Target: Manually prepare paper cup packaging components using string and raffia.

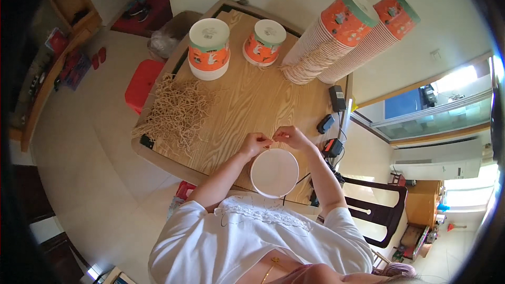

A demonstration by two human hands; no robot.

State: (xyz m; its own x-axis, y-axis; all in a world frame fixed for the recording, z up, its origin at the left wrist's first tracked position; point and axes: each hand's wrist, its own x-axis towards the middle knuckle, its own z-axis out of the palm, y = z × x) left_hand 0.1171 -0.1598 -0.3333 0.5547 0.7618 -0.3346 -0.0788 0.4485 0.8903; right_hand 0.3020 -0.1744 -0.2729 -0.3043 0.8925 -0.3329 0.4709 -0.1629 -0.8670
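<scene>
A white round paper tub (274,173) lies close against my body, its pale round face turned up. Just beyond its far rim my left hand (256,143) and my right hand (292,138) meet, fingertips pinched together. A short bit of thin tan cord seems to be between them, mostly hidden by the fingers. To the left of my hands spreads a loose, tangled pile of tan cords (179,111). Farther back stand a short stack of orange, green and white tubs (209,60) and a smaller one (263,47), both upside down.
Two tall leaning stacks of nested tubs (321,44) rise at the wooden table's (247,94) back right; loose cord ends hang from the nearer one. Black adapters (336,98) and cables lie along the right edge. A red stool (142,84) stands left, a dark chair (376,210) right.
</scene>
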